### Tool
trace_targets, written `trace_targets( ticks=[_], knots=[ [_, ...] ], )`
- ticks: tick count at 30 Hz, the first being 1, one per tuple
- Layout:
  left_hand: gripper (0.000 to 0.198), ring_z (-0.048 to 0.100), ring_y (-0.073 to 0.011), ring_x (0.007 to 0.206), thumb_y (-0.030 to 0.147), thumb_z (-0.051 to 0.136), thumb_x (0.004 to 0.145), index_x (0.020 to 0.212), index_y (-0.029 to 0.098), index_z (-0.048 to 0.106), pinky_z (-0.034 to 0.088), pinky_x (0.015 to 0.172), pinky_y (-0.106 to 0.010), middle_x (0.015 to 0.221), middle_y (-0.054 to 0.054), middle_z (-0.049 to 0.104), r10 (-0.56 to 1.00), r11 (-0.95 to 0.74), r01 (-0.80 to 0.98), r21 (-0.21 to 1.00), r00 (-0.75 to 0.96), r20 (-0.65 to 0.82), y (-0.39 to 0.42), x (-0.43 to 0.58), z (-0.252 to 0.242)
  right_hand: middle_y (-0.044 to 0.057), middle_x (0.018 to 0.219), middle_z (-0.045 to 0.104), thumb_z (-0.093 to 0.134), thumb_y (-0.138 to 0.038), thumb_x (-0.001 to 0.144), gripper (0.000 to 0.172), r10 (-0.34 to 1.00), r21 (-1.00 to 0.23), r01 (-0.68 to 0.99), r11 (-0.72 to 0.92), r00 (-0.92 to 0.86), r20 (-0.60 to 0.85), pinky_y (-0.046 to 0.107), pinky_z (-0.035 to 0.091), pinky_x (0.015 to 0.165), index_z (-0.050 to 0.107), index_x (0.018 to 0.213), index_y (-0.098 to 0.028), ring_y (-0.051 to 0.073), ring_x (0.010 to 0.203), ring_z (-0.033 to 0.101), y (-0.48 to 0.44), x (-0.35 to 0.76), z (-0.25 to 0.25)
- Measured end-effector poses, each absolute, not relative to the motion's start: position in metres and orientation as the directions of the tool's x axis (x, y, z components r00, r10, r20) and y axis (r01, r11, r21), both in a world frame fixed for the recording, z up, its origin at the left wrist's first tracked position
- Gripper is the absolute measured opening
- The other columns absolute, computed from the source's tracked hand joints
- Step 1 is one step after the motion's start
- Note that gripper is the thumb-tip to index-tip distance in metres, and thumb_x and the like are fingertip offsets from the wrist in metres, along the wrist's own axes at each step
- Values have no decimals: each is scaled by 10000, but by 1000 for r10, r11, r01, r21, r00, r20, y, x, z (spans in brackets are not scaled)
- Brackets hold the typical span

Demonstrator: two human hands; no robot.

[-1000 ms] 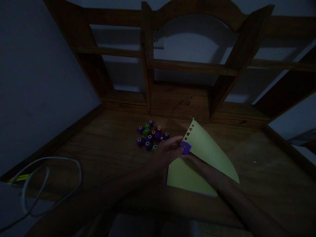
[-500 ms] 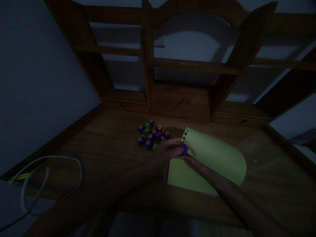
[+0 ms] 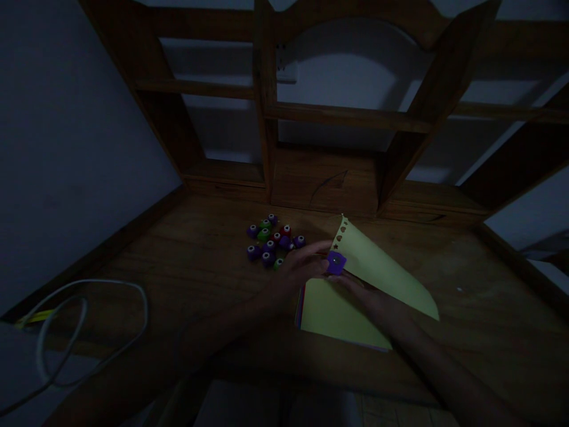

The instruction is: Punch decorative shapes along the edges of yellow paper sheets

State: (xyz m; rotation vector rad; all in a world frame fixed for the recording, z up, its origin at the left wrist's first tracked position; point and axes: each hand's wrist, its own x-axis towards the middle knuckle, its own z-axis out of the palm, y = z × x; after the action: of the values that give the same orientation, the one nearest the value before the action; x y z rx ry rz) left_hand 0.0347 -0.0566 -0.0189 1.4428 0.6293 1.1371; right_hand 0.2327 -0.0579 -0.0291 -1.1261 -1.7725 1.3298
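Note:
A purple craft punch [image 3: 336,263] sits at the left edge of a raised yellow sheet of paper [image 3: 382,267]. Small star and heart holes run along that edge above the punch. My left hand [image 3: 304,267] has closed on the punch from the left, fingers and thumb at its side. Just below the punch, my right hand [image 3: 362,296] is closed at the sheet's lower edge, its fingertips partly hidden. Underneath lies a stack of coloured paper [image 3: 331,311] with yellow on top. Several purple, green and red punches [image 3: 268,259] are grouped left of my hands.
A wooden desk [image 3: 200,255] carries everything, with a wooden shelf unit [image 3: 324,178] along its back. A white cable [image 3: 142,296] loops at the left, beside a yellow item [image 3: 40,317]. A wall socket [image 3: 287,71] shows behind the shelves. The light is dim.
The sheet's punched edge has risen and tilted, and more holes show above the punch. The punch's flat face has turned into view. My right hand has come up beneath it.

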Motion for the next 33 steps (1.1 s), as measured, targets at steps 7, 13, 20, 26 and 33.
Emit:
trace_targets(
  ticks=[7,13,20,26,33],
  knots=[
    [466,639,-187,1039,301,665,819,1257,221,528,538,894,-335,1220,-79,628,749,-662,205,721,213,627,-59,35,-14,-5,1390,520,582,-471,847,369,872,-995,59,-83,-478,-102,427,111,1170,660,1158,-287,232,1372,339,-60,233,-28],
    [314,609,-175,1059,282,681,808,1110,242,607,537,899,-349,1135,-59,615,489,-833,417,363,249,836,-55,32,-18,16,1280,615,514,-515,853,383,899,-964,-145,-224,-413,-147,447,266,1126,682,1084,-261,228,1340,395,-62,240,-30],
    [251,616,-195,1037,239,586,875,1120,265,634,560,847,-343,1149,-57,617,550,-804,448,392,310,775,-62,27,-16,-62,1244,630,618,-344,796,251,940,-976,-81,-201,-298,-168,435,232,1145,692,1034,-318,208,1378,323,-62,249,-43],
    [221,629,-157,931,219,581,875,1074,257,671,553,763,-291,1026,-52,650,555,-806,435,400,323,767,-65,22,-6,-31,1271,612,684,-306,755,323,968,-996,81,-37,-244,-56,495,279,1140,682,1078,-300,271,1375,325,-62,251,-44],
    [239,650,-144,895,128,547,878,1050,230,677,548,749,-265,998,-66,673,547,-828,339,446,317,775,-67,22,-7,16,1131,690,704,-399,744,294,956,-991,122,62,-291,23,557,387,1065,704,1019,-295,349,1244,496,-63,240,-38]
  ],
)
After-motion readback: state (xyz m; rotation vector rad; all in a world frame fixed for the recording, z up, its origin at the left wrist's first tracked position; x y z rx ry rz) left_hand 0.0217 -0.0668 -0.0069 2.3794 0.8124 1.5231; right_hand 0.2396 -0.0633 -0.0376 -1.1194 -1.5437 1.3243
